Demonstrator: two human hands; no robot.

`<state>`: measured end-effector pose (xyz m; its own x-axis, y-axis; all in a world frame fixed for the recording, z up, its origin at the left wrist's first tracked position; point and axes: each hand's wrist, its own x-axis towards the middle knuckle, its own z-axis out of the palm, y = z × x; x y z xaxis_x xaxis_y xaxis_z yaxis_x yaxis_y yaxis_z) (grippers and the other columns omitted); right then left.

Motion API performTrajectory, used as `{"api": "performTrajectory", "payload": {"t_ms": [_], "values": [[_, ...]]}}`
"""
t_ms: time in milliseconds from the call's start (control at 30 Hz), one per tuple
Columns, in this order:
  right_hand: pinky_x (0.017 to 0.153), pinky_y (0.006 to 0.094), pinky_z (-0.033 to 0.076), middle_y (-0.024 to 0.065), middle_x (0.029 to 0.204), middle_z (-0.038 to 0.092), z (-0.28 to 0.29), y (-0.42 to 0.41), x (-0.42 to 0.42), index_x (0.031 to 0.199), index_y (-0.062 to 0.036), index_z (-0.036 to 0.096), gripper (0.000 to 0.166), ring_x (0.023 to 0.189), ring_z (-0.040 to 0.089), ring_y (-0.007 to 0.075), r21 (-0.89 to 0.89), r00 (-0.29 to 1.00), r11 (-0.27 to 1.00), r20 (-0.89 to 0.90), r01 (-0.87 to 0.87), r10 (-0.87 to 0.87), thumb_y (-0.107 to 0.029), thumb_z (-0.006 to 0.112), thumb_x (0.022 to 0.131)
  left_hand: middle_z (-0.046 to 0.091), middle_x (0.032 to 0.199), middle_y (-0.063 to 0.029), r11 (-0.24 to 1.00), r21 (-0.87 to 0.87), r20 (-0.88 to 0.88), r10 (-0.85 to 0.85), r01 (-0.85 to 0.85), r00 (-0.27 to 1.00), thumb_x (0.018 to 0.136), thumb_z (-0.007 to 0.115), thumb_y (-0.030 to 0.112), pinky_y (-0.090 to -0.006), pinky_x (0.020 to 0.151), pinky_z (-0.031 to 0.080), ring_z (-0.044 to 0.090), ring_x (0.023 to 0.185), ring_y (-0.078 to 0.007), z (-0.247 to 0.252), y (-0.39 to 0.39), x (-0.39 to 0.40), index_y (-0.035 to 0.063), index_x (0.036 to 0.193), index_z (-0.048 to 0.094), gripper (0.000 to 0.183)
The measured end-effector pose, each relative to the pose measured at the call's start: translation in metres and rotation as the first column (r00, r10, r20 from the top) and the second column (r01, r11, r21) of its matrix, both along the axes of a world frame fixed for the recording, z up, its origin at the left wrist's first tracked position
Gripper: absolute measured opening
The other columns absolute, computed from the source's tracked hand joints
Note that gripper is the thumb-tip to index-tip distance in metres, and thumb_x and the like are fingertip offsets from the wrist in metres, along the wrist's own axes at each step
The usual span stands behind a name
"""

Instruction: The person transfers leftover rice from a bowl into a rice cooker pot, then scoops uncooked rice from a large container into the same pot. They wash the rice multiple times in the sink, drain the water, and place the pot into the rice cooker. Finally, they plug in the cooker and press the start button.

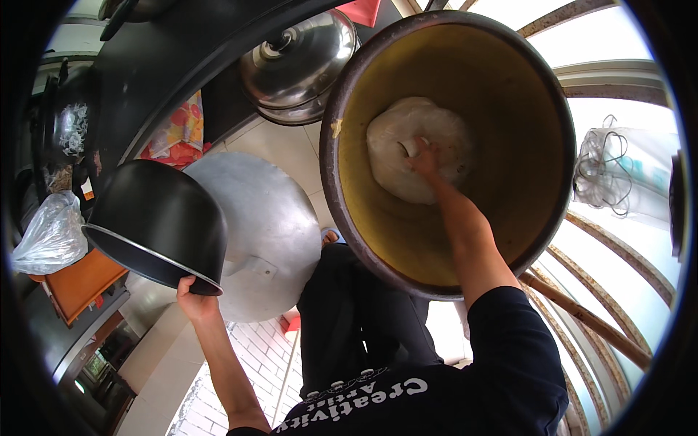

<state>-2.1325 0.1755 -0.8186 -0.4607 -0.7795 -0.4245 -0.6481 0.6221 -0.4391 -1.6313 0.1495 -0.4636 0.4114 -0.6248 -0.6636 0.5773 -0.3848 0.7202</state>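
Note:
My left hand [197, 298] grips the rim of a black cooking pot [163, 218], which is tilted on its side with its mouth facing down and left. My right hand [425, 156] reaches deep into a large brown-rimmed jar [518, 82] with a yellowish glazed inside. There it touches a whitish plastic bag [398, 125] with something in it, lying at the bottom. A small white thing [410, 147] with a dark edge shows beside the fingers; whether they hold it or the bag I cannot tell.
A large round metal lid [262, 218] lies left of the jar. A stainless steel lidded pot [302, 65] stands beyond it. At the left are a knotted clear plastic bag [52, 234] and an orange board [82, 283]. Rusty bars [611, 240] and a hanging bag [627, 174] are at the right.

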Motion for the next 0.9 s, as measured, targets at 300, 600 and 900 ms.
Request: {"api": "performTrajectory", "payload": {"t_ms": [300,600,900], "values": [[0.074,0.0315,0.044,0.0086,0.101,0.057,-0.049,0.047,-0.083,0.126,-0.0102,0.044,0.062,0.087,0.054,0.018,-0.224,0.825,0.936,0.555,0.271,-0.106,-0.012,0.063,0.067,0.058,0.098,-0.0123,0.997,0.017,0.027,-0.079,0.079,0.997,0.063,0.048,0.0,-0.0383,0.088,0.044,0.056,0.094,-0.0274,0.015,-0.003,0.003,-0.0044,0.1,0.052,0.037],[0.08,0.0326,0.043,0.0119,0.109,0.054,0.084,0.034,-0.083,0.127,-0.0053,0.041,0.066,0.095,0.053,0.0214,-0.095,0.646,0.823,0.672,0.56,-0.362,-0.014,0.065,0.066,0.059,0.097,-0.0103,0.995,-0.006,-0.057,-0.095,0.095,0.994,0.062,0.046,-0.005,-0.0366,0.086,0.046,0.057,0.092,-0.0259,0.047,0.006,0.0,-0.0028,0.1,0.053,0.039],[0.09,0.0318,0.037,0.0066,0.111,0.052,0.185,0.048,-0.071,0.119,-0.0044,0.045,0.048,0.102,0.047,0.0179,0.07,0.139,0.652,0.955,0.755,-0.264,-0.014,0.057,0.073,0.059,0.099,-0.0116,0.97,-0.007,0.036,-0.244,0.244,0.969,0.059,0.046,-0.005,-0.0332,0.087,0.046,0.057,0.094,-0.0248,0.116,0.003,-0.047,-0.0058,0.1,0.054,0.041]]}}
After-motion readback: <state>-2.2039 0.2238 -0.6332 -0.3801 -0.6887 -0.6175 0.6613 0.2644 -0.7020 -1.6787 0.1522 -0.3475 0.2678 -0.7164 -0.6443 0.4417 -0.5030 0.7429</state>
